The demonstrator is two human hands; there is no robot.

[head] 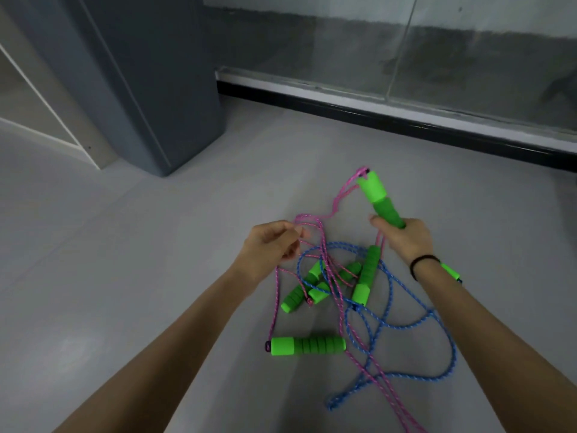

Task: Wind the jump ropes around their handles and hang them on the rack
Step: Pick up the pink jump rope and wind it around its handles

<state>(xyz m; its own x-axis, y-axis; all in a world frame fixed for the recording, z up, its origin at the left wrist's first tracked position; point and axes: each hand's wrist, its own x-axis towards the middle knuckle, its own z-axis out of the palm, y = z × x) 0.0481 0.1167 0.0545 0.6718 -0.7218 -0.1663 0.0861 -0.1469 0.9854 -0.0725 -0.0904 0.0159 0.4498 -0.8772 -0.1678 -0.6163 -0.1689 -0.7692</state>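
Note:
My right hand [404, 240] grips a green foam handle [379, 198] that points up and away, with pink rope [342, 195] leaving its top. My left hand [271, 245] pinches that pink rope in a loop at its fingertips. Below both hands, on the grey floor, lies a tangle of pink and blue rope [387, 326] with several more green handles. One handle [307, 345] lies flat nearest me, another [367, 275] hangs below my right hand, and two [299, 290] lie crossed in the tangle. No rack is in view.
A dark grey pillar [150, 89] stands on the floor at the back left. A glass wall with a black and silver base rail [390, 117] runs along the back right. Another green handle tip [451, 271] shows behind my right wrist.

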